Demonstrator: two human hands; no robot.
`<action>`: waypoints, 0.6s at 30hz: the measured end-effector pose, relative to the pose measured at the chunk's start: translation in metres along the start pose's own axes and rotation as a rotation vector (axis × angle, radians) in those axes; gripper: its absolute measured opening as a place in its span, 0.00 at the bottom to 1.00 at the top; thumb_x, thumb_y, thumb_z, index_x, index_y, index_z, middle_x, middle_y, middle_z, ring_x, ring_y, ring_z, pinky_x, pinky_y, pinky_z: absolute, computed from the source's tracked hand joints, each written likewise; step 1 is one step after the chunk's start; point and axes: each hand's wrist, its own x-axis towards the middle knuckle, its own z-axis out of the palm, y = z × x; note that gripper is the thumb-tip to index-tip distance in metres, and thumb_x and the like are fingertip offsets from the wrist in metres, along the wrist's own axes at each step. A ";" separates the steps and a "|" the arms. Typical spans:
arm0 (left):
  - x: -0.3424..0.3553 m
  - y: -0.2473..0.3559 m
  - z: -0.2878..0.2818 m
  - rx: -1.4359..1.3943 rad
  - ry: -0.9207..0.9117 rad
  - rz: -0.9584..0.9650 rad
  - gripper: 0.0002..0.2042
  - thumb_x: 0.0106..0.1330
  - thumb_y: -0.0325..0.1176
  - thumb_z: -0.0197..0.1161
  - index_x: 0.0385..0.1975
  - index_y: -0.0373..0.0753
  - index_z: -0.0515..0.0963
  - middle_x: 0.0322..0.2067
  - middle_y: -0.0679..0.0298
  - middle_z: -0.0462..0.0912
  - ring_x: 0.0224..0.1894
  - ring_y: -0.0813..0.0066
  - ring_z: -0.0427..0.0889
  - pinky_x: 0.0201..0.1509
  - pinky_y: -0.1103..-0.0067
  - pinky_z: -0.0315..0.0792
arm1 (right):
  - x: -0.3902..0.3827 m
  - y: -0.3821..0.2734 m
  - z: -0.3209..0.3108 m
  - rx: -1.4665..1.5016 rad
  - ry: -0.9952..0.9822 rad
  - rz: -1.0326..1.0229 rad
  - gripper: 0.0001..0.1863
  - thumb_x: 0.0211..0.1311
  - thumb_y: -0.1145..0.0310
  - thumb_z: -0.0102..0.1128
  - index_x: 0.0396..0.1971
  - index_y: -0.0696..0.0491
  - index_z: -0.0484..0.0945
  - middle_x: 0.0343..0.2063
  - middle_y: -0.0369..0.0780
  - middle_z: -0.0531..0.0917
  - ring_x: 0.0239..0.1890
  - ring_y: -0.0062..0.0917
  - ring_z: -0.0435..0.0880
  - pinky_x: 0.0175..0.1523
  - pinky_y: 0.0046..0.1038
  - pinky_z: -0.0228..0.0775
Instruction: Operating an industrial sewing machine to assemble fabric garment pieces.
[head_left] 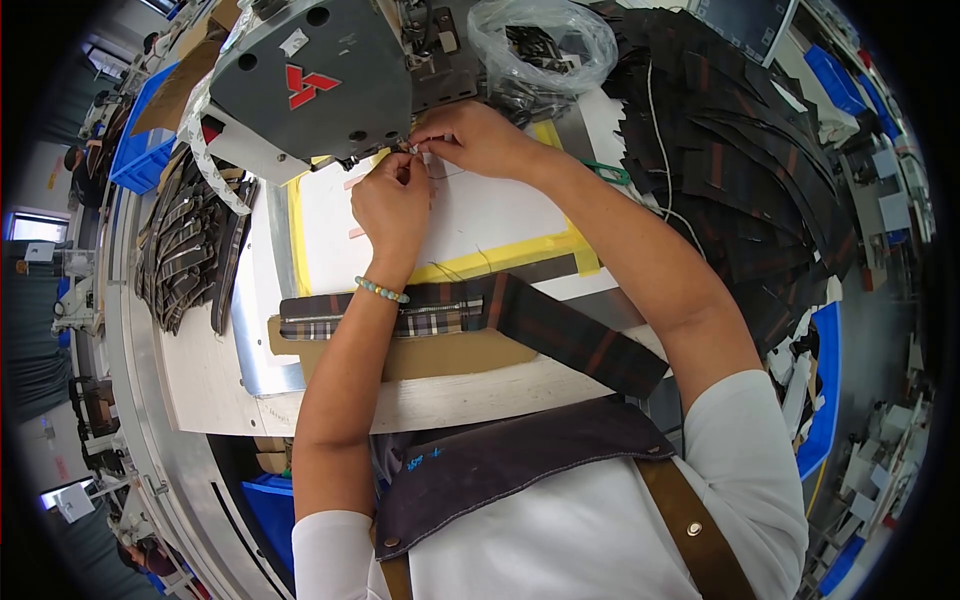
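Note:
Both my hands meet under the head of a grey industrial sewing machine (355, 60), close to its needle area. My left hand (392, 205), with a beaded bracelet on the wrist, has thumb and fingers pinched together. From the right, my right hand (480, 142) reaches in, its fingertips also pinched and nearly touching the left ones. Whatever they hold is too small to make out. Below them lies a white sewing bed (480, 215) edged with yellow tape. Nearer to me, a dark plaid fabric piece with a zipper (440, 312) rests on brown card (450, 362).
Dark plaid strips (185, 235) are piled at the left. A large stack of dark fabric pieces (745, 150) fills the right side. Behind my right hand stands a clear plastic bag (545, 45) with small dark pieces. A green-handled tool (607, 173) lies beside my right forearm.

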 end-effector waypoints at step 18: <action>-0.002 0.002 -0.002 0.006 0.000 0.019 0.10 0.70 0.36 0.67 0.32 0.38 0.90 0.17 0.64 0.87 0.20 0.68 0.86 0.31 0.72 0.77 | 0.016 -0.002 -0.015 -0.131 -0.201 -0.018 0.09 0.69 0.67 0.64 0.43 0.53 0.87 0.42 0.42 0.89 0.45 0.43 0.88 0.50 0.40 0.81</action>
